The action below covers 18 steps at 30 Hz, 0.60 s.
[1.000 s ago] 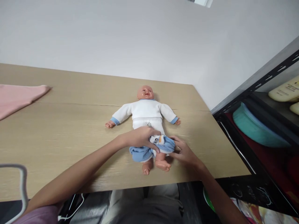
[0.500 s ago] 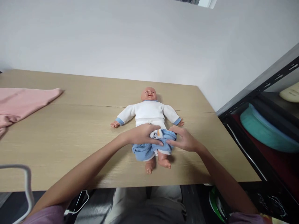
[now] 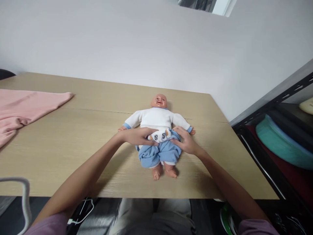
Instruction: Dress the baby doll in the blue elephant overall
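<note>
A baby doll point(image 3: 156, 118) in a white top with blue cuffs lies on its back, head toward the wall and bare feet toward me. Light blue pants point(image 3: 149, 155) with a white printed waist part cover its legs and reach up to the hips. At the left side of the waistband, my left hand point(image 3: 138, 136) pinches the fabric between thumb and fingers. My right hand point(image 3: 186, 141) grips the waistband's other side, close to the doll's hip. The fingers hide both ends of the band.
The doll lies on a wooden table point(image 3: 85, 137) set against a white wall. Pink cloth point(image 3: 31, 104) is spread at the left. A white curved tube point(image 3: 25, 199) rises at the front left. On the right, a black shelf holds a teal basin point(image 3: 281, 140).
The pants have moved up the doll's legs to the hips, and the printed waist part now shows across the front. My left hand has shifted left along the band.
</note>
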{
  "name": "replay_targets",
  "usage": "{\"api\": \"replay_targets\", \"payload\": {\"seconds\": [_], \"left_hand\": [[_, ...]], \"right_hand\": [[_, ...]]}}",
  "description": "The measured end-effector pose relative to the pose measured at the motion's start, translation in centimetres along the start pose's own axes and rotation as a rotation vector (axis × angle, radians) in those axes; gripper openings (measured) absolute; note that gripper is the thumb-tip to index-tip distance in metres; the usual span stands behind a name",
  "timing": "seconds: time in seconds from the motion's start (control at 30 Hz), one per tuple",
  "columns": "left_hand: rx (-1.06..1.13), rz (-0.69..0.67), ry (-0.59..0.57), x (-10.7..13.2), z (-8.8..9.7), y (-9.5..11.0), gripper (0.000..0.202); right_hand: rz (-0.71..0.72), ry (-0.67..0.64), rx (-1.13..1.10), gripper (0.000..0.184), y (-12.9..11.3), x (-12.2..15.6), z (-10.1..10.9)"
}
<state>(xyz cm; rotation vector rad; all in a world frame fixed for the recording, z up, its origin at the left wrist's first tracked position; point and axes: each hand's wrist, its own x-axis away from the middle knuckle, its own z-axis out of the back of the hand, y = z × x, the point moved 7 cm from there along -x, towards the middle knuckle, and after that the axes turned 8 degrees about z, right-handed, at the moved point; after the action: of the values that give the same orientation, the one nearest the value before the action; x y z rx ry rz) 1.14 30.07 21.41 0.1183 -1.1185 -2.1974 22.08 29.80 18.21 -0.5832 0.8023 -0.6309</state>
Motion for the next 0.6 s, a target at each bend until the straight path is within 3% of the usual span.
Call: {"api": "replay_targets", "payload": {"seconds": [0.13,0.3,0.47,0.6], "left_hand": [[-0.064,0.070,0.124,0.1,0.4,-0.8,0.040],[-0.346,0.185,0.305,2.6,2.8,-1.8,0.034],[-0.208,0.164,0.367,3.4,4.0,-4.4,0.048],[-0.085,0.195,0.507,1.9,4.2,-7.2,0.040]], "right_hand": [[-0.056,0.084,-0.058,0.012,2.0,-1.4,-1.0],[-0.084,0.137,-0.033,0.003,3.4,-1.3,-1.7],[-0.023,0.229,0.027,0.008,3.0,-0.6,-2.1],[-0.151,0.251,-0.004,0.016,4.7,-1.2,-2.5]]}}
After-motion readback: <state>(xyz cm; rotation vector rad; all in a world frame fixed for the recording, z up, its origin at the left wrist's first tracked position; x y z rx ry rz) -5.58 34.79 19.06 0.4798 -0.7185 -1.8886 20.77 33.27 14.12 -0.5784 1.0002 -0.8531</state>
